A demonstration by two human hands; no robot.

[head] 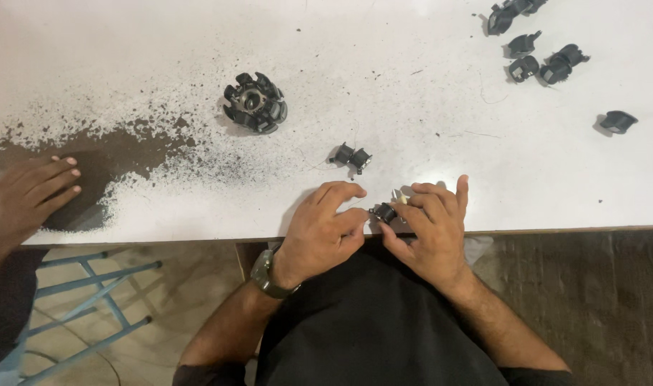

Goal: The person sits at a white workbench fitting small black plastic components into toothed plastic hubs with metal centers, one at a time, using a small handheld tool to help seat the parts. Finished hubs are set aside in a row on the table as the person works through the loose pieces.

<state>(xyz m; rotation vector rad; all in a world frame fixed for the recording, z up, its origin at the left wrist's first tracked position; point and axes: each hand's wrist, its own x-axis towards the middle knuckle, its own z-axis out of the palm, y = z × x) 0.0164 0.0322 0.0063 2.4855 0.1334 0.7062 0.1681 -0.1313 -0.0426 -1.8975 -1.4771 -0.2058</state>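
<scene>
While another person's hand (33, 189) rests flat at far left, the left hand (323, 232) and right hand (430, 229) together pinch a small black plastic clip (384, 211) at the near edge of the worn white table (162, 64).

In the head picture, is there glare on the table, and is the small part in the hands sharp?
Head view: soft glare whitens the table at top; the round black part casts a short shadow; the small dark piece between left hand and right hand is slightly blurred.
</scene>
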